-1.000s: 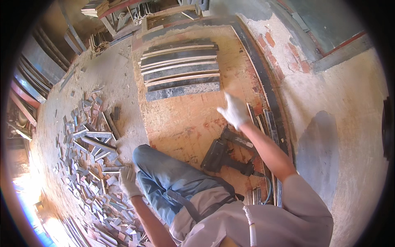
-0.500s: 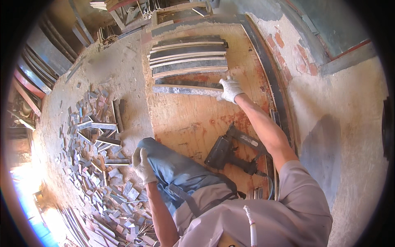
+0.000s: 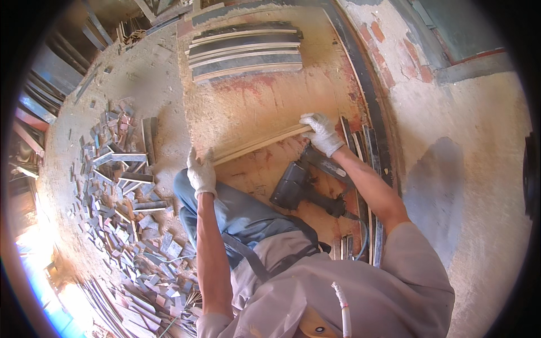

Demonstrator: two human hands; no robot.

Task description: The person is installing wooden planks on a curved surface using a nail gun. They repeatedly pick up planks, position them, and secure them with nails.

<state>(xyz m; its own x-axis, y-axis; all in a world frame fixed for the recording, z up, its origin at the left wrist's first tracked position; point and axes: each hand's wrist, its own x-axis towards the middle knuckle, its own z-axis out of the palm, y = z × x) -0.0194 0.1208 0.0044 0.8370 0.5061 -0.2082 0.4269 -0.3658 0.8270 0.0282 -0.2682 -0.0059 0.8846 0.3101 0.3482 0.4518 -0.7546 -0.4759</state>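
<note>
Narrow plywood strips [image 3: 262, 145], held edge-up, span the gap between my two gloved hands above the wooden board. My right hand [image 3: 322, 134] grips their right end. At their left end my left hand [image 3: 201, 173] closes around them beside my knee; its fingertips are partly hidden. Just below the strips a black nail gun [image 3: 298, 186] lies on the board, its hose trailing toward me. Farther off, a stack of dark-faced plywood strips [image 3: 245, 56] rests on the same board.
Offcuts [image 3: 127, 225] lie heaped across the floor at left. Long strips [image 3: 369, 169] lie along the board's right side, beside a wall [image 3: 439, 118] with peeling plaster. The wooden board [image 3: 248, 107] carries reddish stains. More timber leans at the far left.
My right hand has drawn strips away from the stack toward me. My left hand has risen from beside my knee to their left end. The view has shifted slightly.
</note>
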